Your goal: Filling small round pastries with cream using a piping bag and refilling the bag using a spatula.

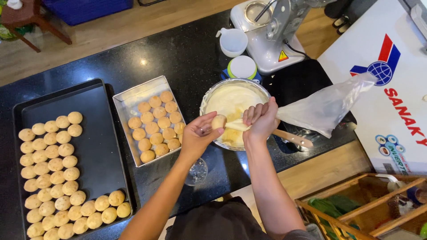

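Round golden pastry puff [218, 121] sits pinched in the left hand [198, 135] fingertips, over the near rim of the steel bowl of pale cream [209, 98]. Left of the bowl lie a dark tray of puffs [95, 146] and a square steel pan of puffs [126, 106]. Right of the puff, the right hand [260, 120] is closed around a clear plastic piping bag [327, 106], its tip touching the puff. A white stand mixer [271, 49] stands beyond the bowl on the black worktop [187, 58].

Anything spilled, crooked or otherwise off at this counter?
Nothing spilled. The left hand holds a small puff to the piping bag gripped by the right hand, over the cream bowl. The smaller silver tray sits slightly askew beside the dark tray.
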